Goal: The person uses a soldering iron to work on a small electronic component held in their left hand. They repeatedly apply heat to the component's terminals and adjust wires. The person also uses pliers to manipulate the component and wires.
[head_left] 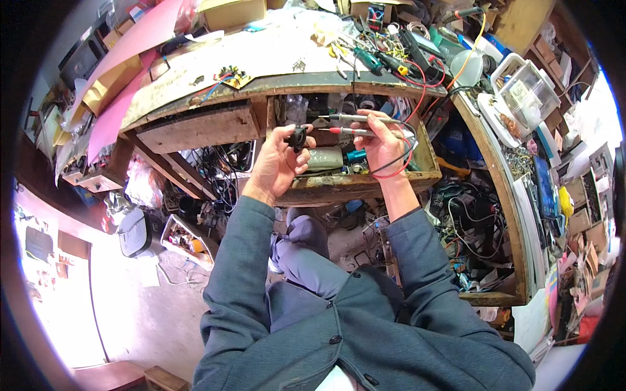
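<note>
Black component [298, 138]: rounded. Right of component: black-collared probe [342, 117] and red-collared probe [343, 131], side by side, near-parallel, tips leftward, apart from it.

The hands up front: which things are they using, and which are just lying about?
In use:
- round black part, in the left hand
- two probes, in the right hand

Lying about:
- pink sheet
- clear box
- black case

A worn brown wooden workbench [261, 58] with a pale, brightly lit top stands over a rough grey floor [160, 322]. Strong white light [120, 287] washes out the floor's left side.
</note>
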